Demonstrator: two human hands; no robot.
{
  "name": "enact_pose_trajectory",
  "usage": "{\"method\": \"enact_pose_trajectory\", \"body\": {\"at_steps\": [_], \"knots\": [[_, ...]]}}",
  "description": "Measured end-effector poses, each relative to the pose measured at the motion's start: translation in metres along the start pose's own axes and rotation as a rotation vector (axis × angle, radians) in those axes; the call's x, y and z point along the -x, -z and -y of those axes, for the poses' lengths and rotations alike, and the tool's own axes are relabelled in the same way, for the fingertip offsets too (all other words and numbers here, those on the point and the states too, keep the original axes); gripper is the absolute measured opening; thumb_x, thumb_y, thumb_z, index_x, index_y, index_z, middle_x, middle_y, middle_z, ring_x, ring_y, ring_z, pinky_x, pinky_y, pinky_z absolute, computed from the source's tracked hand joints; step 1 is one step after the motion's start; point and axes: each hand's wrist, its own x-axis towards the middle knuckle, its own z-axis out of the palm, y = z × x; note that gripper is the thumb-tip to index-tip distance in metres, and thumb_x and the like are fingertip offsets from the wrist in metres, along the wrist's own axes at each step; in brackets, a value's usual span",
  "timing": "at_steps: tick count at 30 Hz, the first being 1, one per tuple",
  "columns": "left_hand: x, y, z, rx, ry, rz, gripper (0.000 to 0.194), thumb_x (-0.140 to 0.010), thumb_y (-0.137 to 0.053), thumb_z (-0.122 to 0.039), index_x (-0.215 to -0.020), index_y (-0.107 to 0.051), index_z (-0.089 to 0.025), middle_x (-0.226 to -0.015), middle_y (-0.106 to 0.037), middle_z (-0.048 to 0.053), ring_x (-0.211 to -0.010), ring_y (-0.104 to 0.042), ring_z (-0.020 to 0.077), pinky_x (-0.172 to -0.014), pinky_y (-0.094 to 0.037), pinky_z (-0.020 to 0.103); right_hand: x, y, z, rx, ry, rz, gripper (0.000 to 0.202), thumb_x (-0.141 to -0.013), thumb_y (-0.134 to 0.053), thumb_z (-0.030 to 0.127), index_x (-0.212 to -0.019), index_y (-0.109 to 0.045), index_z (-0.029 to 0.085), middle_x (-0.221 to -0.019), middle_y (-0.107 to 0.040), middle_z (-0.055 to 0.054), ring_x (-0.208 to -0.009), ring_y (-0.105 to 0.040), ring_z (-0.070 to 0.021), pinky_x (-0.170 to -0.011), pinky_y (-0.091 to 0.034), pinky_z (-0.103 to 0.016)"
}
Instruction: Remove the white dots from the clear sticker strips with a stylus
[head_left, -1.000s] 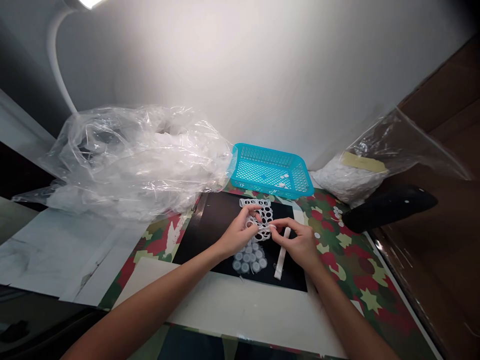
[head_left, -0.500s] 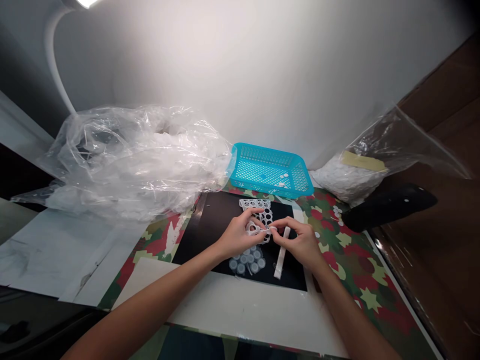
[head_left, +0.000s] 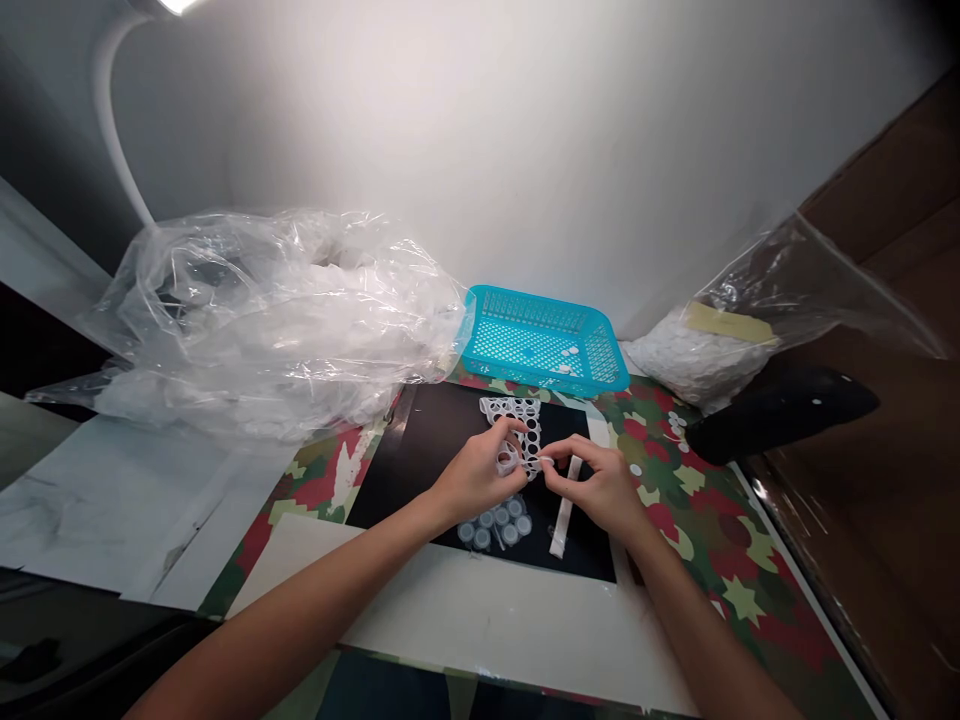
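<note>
Over the black mat [head_left: 427,425], my left hand [head_left: 476,468] is closed on a white holed sheet piece [head_left: 508,459], its thumb and fingers around the edge. Opposite it, my right hand [head_left: 604,487] pinches a small white piece [head_left: 547,461] between thumb and forefinger; its exact shape is hard to make out. A larger white sheet with rows of round holes [head_left: 531,425] lies just behind the fingers. In front of my left hand sits a cluster of small translucent round pieces [head_left: 495,524]. A white strip [head_left: 562,520] lies below my right hand.
Behind the mat stands a blue basket [head_left: 510,345] with several white discs inside. A large clear plastic bag [head_left: 300,320] bulges at left; another bag with white pieces [head_left: 694,355] stands at right, near a black object [head_left: 784,415]. A lamp [head_left: 105,110] rises at back left.
My fingertips have parted slightly, the left ones drawing back from the right. The holed piece in my left hand has turned a little. My right hand has hardly moved.
</note>
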Motion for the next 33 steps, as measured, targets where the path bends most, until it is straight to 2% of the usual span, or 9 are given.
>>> {"method": "enact_pose_trajectory", "body": {"at_steps": [3,7,12,16,21,26,29,33], "knots": [[0.001,0.0,-0.002,-0.099,-0.031,-0.012,0.034,-0.075,-0.053,-0.014,-0.108,-0.05,-0.02,-0.088,-0.058,0.0,-0.072,-0.056,0.0132,-0.066,-0.041,0.023,0.0,0.0,0.0,0.018,0.0,0.005,0.008,-0.077,-0.061,0.021,-0.081,-0.069,0.021,-0.067,-0.058,0.002,-0.06,-0.054,-0.0127,-0.054,-0.04,-0.024],[0.003,-0.001,-0.004,-0.208,-0.072,0.004,0.018,-0.074,-0.05,-0.012,-0.088,-0.057,-0.02,-0.09,-0.057,0.002,-0.073,-0.056,0.015,-0.066,-0.042,0.025,0.0,0.0,0.001,0.035,0.003,0.023,0.008,-0.078,-0.061,0.021,-0.08,-0.069,0.021,-0.066,-0.058,0.001,-0.059,-0.054,-0.0129,-0.053,-0.04,-0.024],[0.003,-0.001,-0.005,-0.234,-0.092,0.029,0.007,-0.079,-0.053,-0.021,-0.085,-0.056,-0.02,-0.086,-0.059,0.003,-0.076,-0.057,0.0162,-0.068,-0.043,0.025,0.0,0.001,0.0,0.02,0.011,0.029,0.009,-0.079,-0.06,0.021,-0.08,-0.069,0.022,-0.068,-0.061,0.001,-0.062,-0.056,-0.0137,-0.055,-0.042,-0.025],[0.002,0.0,-0.005,-0.246,-0.108,0.051,0.006,-0.084,-0.049,-0.022,-0.085,-0.055,-0.019,-0.085,-0.06,0.002,-0.075,-0.056,0.0145,-0.066,-0.041,0.023,0.0,0.001,-0.001,0.026,0.006,0.029,0.008,-0.078,-0.061,0.021,-0.08,-0.069,0.021,-0.069,-0.061,0.001,-0.062,-0.056,-0.0135,-0.056,-0.042,-0.025],[0.002,0.0,-0.005,-0.312,-0.106,0.05,0.004,-0.078,-0.05,-0.016,-0.076,-0.049,-0.019,-0.076,-0.051,0.0,-0.063,-0.048,0.0132,-0.056,-0.032,0.024,-0.001,0.0,-0.001,0.043,-0.006,0.051,0.008,-0.078,-0.061,0.021,-0.078,-0.069,0.021,-0.067,-0.059,0.001,-0.06,-0.056,-0.0133,-0.053,-0.041,-0.024],[0.002,0.002,-0.003,-0.327,-0.085,0.017,0.009,-0.074,-0.049,-0.013,-0.07,-0.044,-0.019,-0.074,-0.047,0.0,-0.061,-0.044,0.0128,-0.055,-0.03,0.024,-0.001,0.003,-0.006,0.063,0.013,0.017,0.008,-0.077,-0.061,0.021,-0.079,-0.068,0.021,-0.068,-0.061,0.0,-0.06,-0.056,-0.0139,-0.056,-0.044,-0.025],[0.002,0.005,-0.002,-0.279,-0.061,-0.014,0.006,-0.075,-0.05,-0.014,-0.073,-0.047,-0.019,-0.077,-0.049,0.001,-0.063,-0.046,0.0133,-0.058,-0.033,0.025,-0.002,0.005,-0.013,-0.014,-0.053,0.006,0.008,-0.077,-0.062,0.025,-0.079,-0.069,0.021,-0.071,-0.066,-0.001,-0.064,-0.059,-0.0154,-0.06,-0.047,-0.027],[0.0,0.006,-0.004,-0.142,-0.037,-0.055,0.003,-0.081,-0.05,-0.018,-0.081,-0.053,-0.019,-0.082,-0.055,0.002,-0.073,-0.053,0.0149,-0.066,-0.039,0.026,-0.003,0.007,-0.02,-0.253,-0.17,0.033,0.017,-0.078,-0.065,0.034,-0.084,-0.071,0.019,-0.079,-0.072,-0.005,-0.072,-0.066,-0.0191,-0.064,-0.053,-0.029]]}}
